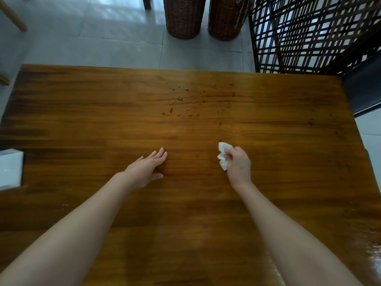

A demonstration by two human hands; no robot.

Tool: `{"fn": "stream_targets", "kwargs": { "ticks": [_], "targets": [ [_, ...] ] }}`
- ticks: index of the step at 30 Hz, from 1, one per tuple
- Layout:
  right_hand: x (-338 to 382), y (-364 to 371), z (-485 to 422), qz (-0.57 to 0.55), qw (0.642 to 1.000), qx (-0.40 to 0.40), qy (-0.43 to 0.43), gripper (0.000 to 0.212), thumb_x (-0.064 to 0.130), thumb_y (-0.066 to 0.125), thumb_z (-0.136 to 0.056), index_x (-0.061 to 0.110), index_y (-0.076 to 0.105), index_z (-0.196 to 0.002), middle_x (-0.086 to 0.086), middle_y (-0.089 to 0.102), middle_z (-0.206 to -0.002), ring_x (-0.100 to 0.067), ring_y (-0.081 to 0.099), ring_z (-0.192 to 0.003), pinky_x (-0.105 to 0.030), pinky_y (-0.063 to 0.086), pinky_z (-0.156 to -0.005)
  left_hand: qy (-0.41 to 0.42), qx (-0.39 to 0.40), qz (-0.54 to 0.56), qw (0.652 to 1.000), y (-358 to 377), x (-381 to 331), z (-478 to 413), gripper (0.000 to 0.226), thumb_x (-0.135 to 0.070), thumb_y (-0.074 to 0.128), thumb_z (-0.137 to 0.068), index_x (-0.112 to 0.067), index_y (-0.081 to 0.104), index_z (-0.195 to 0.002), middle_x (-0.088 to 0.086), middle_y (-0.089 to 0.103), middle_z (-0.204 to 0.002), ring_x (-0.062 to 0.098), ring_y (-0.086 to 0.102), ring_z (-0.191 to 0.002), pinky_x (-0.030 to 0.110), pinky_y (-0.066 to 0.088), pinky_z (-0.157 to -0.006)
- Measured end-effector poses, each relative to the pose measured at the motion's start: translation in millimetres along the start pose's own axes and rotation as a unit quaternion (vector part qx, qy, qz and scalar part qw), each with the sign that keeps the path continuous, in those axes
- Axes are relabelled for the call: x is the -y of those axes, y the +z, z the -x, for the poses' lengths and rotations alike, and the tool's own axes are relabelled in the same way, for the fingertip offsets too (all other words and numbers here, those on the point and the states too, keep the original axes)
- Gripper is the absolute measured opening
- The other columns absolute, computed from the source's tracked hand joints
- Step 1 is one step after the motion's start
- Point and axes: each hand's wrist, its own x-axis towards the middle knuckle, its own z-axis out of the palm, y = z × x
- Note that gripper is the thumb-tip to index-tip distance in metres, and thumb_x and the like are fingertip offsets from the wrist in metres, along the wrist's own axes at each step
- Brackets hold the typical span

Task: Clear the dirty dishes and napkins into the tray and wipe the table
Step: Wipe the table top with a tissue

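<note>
A glossy wooden table fills the view. My right hand grips a crumpled white napkin just above the tabletop, right of centre. My left hand lies flat on the wood with straight fingers, left of the napkin. Reddish sauce spatters and crumbs are scattered over the far middle of the table, beyond both hands. A small drop lies between my hands. No dishes or tray are in view.
A white box-like object sits at the table's left edge. Two wicker baskets stand on the tiled floor beyond the table. A dark lattice screen rises at the far right, with a dark seat beside the table's right corner.
</note>
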Motion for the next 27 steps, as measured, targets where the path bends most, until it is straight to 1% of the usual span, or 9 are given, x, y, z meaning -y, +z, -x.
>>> {"fn": "stream_targets", "kwargs": {
  "ticks": [4,8,11,15,17,19,22,24,27],
  "targets": [
    [22,23,19,-0.022,0.999,0.028,-0.032,0.021,0.004,0.049,-0.096,0.002,0.069,-0.101,0.005,0.054,-0.088,-0.010,0.049,-0.087,-0.014,0.036,-0.068,-0.005,-0.012,0.027,1.000,4,1,0,0.075,-0.025,0.052,-0.098,-0.029,0.002,-0.153,-0.009,-0.008,-0.160,0.013,-0.001,-0.148,0.041,0.012,-0.119],
    [7,14,12,-0.001,0.995,0.044,-0.085,0.019,0.005,0.050,-0.096,0.004,0.068,-0.102,0.000,0.057,-0.092,-0.007,0.048,-0.087,-0.010,0.036,-0.070,-0.012,-0.023,0.031,0.999,6,1,-1,0.068,-0.024,0.047,-0.101,-0.030,0.004,-0.153,-0.011,-0.006,-0.160,0.012,0.000,-0.148,0.042,0.013,-0.119],
    [-13,0,-7,-0.018,1.000,-0.010,-0.017,0.017,0.006,0.051,-0.095,0.006,0.068,-0.097,0.005,0.051,-0.089,-0.011,0.051,-0.084,-0.013,0.038,-0.069,-0.018,-0.034,0.026,0.999,7,-1,-2,0.067,-0.022,0.047,-0.101,-0.029,0.006,-0.154,-0.010,-0.004,-0.161,0.013,0.002,-0.148,0.042,0.014,-0.119],
    [-12,3,-21,-0.020,0.996,-0.063,0.055,0.019,0.006,0.050,-0.095,0.003,0.067,-0.103,0.006,0.050,-0.091,-0.012,0.051,-0.087,-0.017,0.043,-0.070,-0.022,-0.039,0.015,0.999,8,-2,-4,0.066,-0.020,0.046,-0.101,-0.028,0.007,-0.154,-0.010,-0.003,-0.161,0.014,0.003,-0.148,0.043,0.015,-0.118],
    [2,11,-20,-0.032,0.993,-0.080,0.080,0.019,0.006,0.050,-0.096,0.004,0.067,-0.104,0.008,0.050,-0.091,-0.012,0.051,-0.088,-0.013,0.038,-0.067,-0.025,-0.039,0.017,0.999,9,-3,-4,0.067,-0.019,0.046,-0.101,-0.028,0.006,-0.154,-0.010,-0.003,-0.161,0.014,0.002,-0.148,0.043,0.015,-0.118],
    [15,20,-15,-0.028,0.996,-0.063,0.053,0.018,0.006,0.050,-0.096,0.005,0.067,-0.100,0.007,0.051,-0.089,-0.014,0.053,-0.088,-0.013,0.035,-0.066,-0.027,-0.040,0.020,0.999,11,-3,-4,0.068,-0.019,0.047,-0.101,-0.029,0.006,-0.154,-0.010,-0.004,-0.161,0.014,0.002,-0.148,0.044,0.015,-0.118],
    [37,31,-4,-0.020,0.999,-0.019,-0.022,0.019,0.007,0.049,-0.096,0.005,0.067,-0.091,0.004,0.053,-0.084,-0.015,0.051,-0.084,-0.023,0.042,-0.067,-0.029,-0.036,0.015,0.999,10,-3,-6,0.068,-0.018,0.046,-0.101,-0.029,0.006,-0.154,-0.010,-0.004,-0.161,0.014,0.002,-0.148,0.045,0.015,-0.118],
    [51,41,10,-0.001,0.996,0.008,-0.087,0.016,0.005,0.052,-0.094,0.003,0.068,-0.094,-0.004,0.060,-0.088,-0.019,0.054,-0.086,-0.029,0.046,-0.072,-0.031,-0.031,0.009,0.999,9,-3,-6,0.067,-0.018,0.045,-0.101,-0.029,0.006,-0.154,-0.010,-0.004,-0.161,0.014,0.002,-0.148,0.044,0.015,-0.118],
    [60,50,30,0.039,0.985,0.053,-0.163,0.016,-0.001,0.061,-0.087,0.003,0.068,-0.101,-0.008,0.064,-0.097,-0.020,0.057,-0.089,-0.026,0.048,-0.074,-0.036,-0.024,0.003,0.999,6,-4,-6,0.067,-0.018,0.044,-0.101,-0.029,0.005,-0.154,-0.010,-0.005,-0.161,0.014,0.002,-0.148,0.044,0.016,-0.118]
  ]
}}
